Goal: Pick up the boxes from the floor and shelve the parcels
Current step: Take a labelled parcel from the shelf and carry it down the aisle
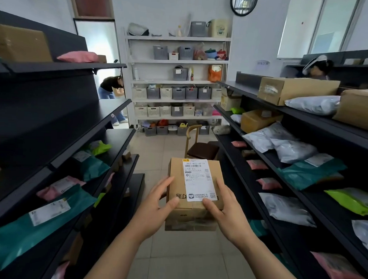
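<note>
In a narrow aisle of dark parcel shelves (118, 137), we held a brown cardboard box (177, 181) between both hands: left hand (155, 209) and right hand (226, 214) gripped its near corners, thumbs on top. Stiff and, we judged, light, it was best clasped at opposite sides. A white shipping label (199, 180) covered its lid, and a second carton (188, 222) sat just beneath.

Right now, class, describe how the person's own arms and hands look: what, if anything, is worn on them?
The left hand and right hand wear no gloves, and no ring shows on the visible fingers. Both wrists are free of any watch or bracelet. The arms are uncovered all the way to the picture's lower edge, with no sleeve in view and no markings showing.
</note>
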The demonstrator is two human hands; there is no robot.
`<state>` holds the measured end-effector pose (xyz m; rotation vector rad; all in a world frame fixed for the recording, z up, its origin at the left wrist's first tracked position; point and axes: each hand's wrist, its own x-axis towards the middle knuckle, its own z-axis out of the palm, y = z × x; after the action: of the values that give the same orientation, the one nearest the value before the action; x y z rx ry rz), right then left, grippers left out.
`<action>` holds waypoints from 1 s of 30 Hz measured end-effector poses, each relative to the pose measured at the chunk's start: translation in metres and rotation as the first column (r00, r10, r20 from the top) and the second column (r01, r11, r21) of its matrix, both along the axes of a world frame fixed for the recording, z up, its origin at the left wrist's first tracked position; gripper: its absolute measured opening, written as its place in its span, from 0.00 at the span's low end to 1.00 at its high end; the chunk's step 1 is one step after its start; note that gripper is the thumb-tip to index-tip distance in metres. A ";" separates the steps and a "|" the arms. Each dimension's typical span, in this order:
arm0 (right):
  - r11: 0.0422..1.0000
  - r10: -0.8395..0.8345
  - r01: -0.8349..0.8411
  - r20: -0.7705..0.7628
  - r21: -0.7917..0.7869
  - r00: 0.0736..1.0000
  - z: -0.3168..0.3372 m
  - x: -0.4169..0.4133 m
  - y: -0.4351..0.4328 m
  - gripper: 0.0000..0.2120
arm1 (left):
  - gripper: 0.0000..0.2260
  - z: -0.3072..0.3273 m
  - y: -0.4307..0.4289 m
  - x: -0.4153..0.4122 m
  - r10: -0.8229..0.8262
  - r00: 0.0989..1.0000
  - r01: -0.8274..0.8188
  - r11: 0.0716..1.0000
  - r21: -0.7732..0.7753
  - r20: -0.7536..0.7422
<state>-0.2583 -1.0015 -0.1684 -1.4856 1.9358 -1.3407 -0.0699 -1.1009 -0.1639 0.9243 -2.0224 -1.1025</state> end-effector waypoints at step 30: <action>0.989 0.147 -0.146 -0.065 0.024 0.987 0.000 -0.246 -0.282 0.32 | 0.38 -0.010 -0.264 -0.238 0.157 0.983 -0.133 0.962 0.237 -0.089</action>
<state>-0.5039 -1.2836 -0.1687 -1.6482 1.8338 -1.2205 -0.3080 -1.3653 -0.1734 1.0869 -1.7355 -1.2947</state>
